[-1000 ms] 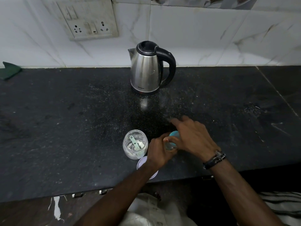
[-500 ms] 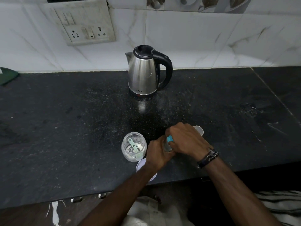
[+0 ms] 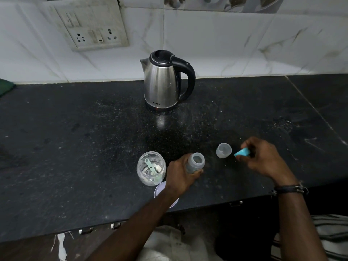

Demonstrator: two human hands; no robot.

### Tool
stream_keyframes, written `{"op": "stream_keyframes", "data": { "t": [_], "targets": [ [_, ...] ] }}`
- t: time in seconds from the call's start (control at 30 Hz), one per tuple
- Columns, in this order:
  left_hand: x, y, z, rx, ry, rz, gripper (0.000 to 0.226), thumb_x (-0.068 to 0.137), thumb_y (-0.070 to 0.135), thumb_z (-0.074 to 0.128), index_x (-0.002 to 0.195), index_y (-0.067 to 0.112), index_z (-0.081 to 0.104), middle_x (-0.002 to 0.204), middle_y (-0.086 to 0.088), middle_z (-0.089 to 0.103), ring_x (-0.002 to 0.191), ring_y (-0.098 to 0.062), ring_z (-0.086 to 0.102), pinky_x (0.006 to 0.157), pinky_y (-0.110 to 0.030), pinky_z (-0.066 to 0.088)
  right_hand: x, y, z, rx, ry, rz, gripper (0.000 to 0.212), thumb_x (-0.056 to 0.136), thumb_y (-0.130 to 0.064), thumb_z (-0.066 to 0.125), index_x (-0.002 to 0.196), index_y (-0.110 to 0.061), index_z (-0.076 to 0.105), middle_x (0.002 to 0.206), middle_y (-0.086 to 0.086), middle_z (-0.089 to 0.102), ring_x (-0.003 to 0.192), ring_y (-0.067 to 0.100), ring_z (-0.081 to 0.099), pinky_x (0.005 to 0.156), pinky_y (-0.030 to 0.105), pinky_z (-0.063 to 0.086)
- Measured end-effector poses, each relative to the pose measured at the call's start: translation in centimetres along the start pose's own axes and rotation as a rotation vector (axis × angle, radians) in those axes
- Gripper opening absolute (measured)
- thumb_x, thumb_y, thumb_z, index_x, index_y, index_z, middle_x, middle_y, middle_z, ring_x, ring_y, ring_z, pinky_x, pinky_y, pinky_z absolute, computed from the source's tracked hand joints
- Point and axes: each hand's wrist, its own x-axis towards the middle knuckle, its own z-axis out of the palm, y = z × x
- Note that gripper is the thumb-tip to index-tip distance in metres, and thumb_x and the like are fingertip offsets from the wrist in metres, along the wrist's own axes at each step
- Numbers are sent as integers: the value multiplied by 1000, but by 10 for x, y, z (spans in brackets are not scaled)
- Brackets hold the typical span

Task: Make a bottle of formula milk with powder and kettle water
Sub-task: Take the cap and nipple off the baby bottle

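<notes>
From the head camera: my left hand [image 3: 180, 175] gripped the open bottle [image 3: 195, 162] low on its body, fingers curled round it, its uncapped mouth tilted up and slightly right above the dark counter [image 3: 75, 147]. My right hand [image 3: 263, 159] pinched the blue teat ring [image 3: 242, 152] between thumb and fingertips, held clear of the bottle and well to its right. Between my two hands, just left of the ring, the clear cap [image 3: 223, 150] stood on the counter, open end up, touching neither hand.

Just left of my left hand sat the glass jar [image 3: 151, 168], open, with a thin layer of white powder at the bottom and a pale green scoop [image 3: 150, 166] resting inside. The jar's white lid [image 3: 160, 189] lay flat on the counter under my left wrist, partly hidden by it. A dark band [image 3: 289, 189] circled my right wrist.

Far beyond both hands, near the tiled wall, the steel kettle [image 3: 162, 83] stood upright with its lid closed, spout pointing left and black handle to the right. Above and left of it a socket plate [image 3: 94, 29] was set in the wall. A green cloth [image 3: 5, 87] showed at the counter's far left edge.
</notes>
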Motion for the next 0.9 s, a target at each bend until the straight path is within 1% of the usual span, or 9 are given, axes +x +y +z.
{"op": "stream_keyframes", "data": {
  "t": [0.1, 0.17, 0.23, 0.37, 0.5, 0.63, 0.73, 0.8, 0.9],
  "targets": [
    [0, 1, 0, -8, -4, -10, 52, 67, 38, 83, 114, 25, 68, 102, 10, 75, 92, -3, 69, 82, -33, 57, 1, 22, 18, -27, -59, 74, 32, 66, -15, 89, 74, -27, 60, 89, 2, 67, 74, 10, 60, 57, 20, 43],
    [-1, 2, 0, -14, -5, -21, 51, 67, 35, 84, 114, 23, 69, 102, 9, 75, 92, -4, 70, 82, -34, 57, 1, 29, 32, -23, -77, 77, 33, 63, -12, 90, 70, -26, 61, 92, 4, 67, 82, 19, 64, 67, 28, 50],
    [-1, 3, 0, -15, -7, -27, 52, 67, 34, 84, 114, 22, 69, 102, 8, 75, 92, -6, 70, 82, -35, 57, 2, 31, 43, -41, -89, 68, 31, 62, -8, 87, 69, -24, 62, 95, 6, 65, 88, 24, 64, 75, 35, 53],
    [-3, 7, -1, -40, -6, -47, 51, 67, 33, 84, 113, 21, 69, 102, 8, 75, 93, -4, 70, 83, -36, 57, 4, 35, 57, -45, -96, 54, 38, 63, -2, 83, 71, -27, 56, 96, 3, 60, 90, 24, 61, 74, 31, 48],
    [-4, 10, -2, -36, -2, -61, 51, 65, 34, 84, 113, 22, 69, 103, 11, 74, 93, 0, 68, 83, -35, 57, 3, 36, 65, 9, -83, 46, 54, 61, 1, 81, 93, -29, 48, 101, 3, 58, 90, 22, 58, 73, 34, 48],
    [-5, 12, -2, -30, -7, -82, 52, 65, 29, 87, 113, 22, 68, 103, 11, 74, 94, -1, 68, 84, -35, 57, 1, 35, 64, 27, -105, 55, 67, 61, 1, 81, 106, -30, 41, 110, 0, 56, 99, 21, 57, 82, 44, 53],
    [-6, 15, -4, -5, -18, -66, 57, 65, 29, 89, 117, 20, 67, 107, 9, 73, 98, -5, 68, 87, -36, 56, 1, 36, 62, 26, -126, 70, 74, 60, -4, 85, 116, -27, 41, 113, 0, 55, 103, 20, 56, 85, 45, 54],
    [-6, 16, -5, 28, -40, -44, 69, 64, 30, 90, 125, 17, 62, 115, 5, 72, 106, -9, 66, 92, -35, 53, 1, 36, 62, 20, -138, 77, 79, 60, -5, 87, 121, -23, 40, 115, 1, 54, 103, 20, 56, 84, 44, 55],
    [-8, 20, -7, 68, -57, -32, 77, 62, 32, 92, 129, 16, 58, 117, 4, 71, 108, -11, 65, 93, -34, 52, 1, 38, 62, 3, -135, 77, 83, 58, -6, 89, 125, -20, 41, 119, 4, 54, 106, 21, 55, 85, 40, 53]
  ]
}}
